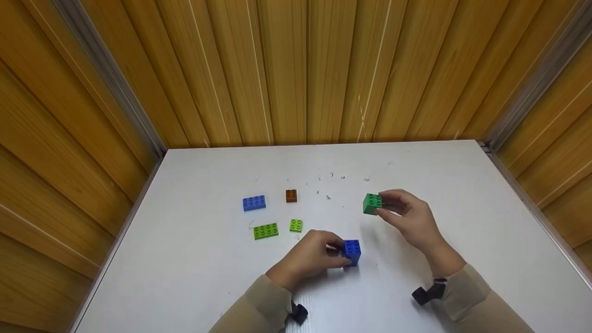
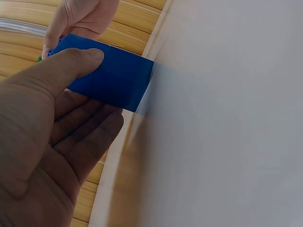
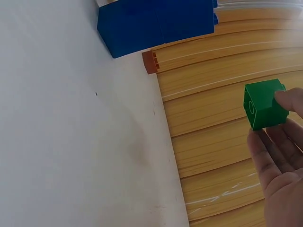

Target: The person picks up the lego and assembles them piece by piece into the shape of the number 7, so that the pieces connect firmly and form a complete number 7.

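Between thumb and fingers, my left hand [image 1: 312, 256] grips a tall blue block of toy bricks [image 1: 352, 252], studs up; a faint seam crosses its side in the wrist views. Its lower end is at the table surface. My right hand [image 1: 414, 222] pinches a green toy brick [image 1: 371, 204] by its right side, above the table, farther back and to the right of the blue block. The hollow underside of the green brick [image 3: 266, 104] shows in the right wrist view. Several fingers of the left hand lie behind the blue block [image 2: 111, 78].
Left of the hands, on the white table [image 1: 185, 277], lie a lighter blue brick [image 1: 254, 203], a brown brick [image 1: 291, 196], a long lime brick [image 1: 266, 231] and a small lime brick [image 1: 296, 225]. A wood-patterned wall [image 1: 286, 74] rises behind the table.
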Tool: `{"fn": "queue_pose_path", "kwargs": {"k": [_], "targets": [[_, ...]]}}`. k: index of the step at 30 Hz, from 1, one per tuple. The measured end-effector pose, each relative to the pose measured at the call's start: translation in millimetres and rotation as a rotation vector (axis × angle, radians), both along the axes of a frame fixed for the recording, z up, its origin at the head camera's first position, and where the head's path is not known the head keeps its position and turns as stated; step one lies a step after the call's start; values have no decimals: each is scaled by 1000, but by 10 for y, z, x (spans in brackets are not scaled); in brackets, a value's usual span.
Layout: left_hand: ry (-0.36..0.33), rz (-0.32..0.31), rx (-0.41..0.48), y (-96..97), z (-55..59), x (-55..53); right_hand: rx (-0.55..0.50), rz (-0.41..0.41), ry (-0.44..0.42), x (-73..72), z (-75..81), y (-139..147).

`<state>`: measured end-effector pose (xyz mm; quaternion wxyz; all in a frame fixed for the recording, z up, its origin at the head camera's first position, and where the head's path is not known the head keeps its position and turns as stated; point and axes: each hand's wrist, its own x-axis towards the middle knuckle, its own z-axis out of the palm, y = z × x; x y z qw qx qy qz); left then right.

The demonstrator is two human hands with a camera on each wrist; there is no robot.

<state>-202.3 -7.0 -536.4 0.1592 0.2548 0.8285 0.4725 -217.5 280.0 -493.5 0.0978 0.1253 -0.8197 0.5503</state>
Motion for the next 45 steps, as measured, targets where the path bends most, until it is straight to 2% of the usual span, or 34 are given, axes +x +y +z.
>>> {"fn": "queue_pose_path", "kwargs": {"k": [3, 10, 17, 28, 33, 38, 45], "targets": [[25, 0, -4, 6, 12, -11, 6, 14, 11, 15, 20, -9], [-27, 22, -7, -6, 32, -2, -14, 58, -19, 11, 16, -50], [-8, 9, -15, -21, 36, -9, -19, 97, -36, 18, -14, -60], [-22, 14, -25, -14, 55, -1, -5, 152, -65, 41, -16, -85], [8, 6, -21, -8, 41, 6, -13, 198, -65, 73, -35, -98], [8, 1, -19, -10, 30, 17, -8, 246, -57, 98, -54, -99], [13, -9, 0, -6, 16, 24, -37, 383, -10, 127, -90, -90]]}}
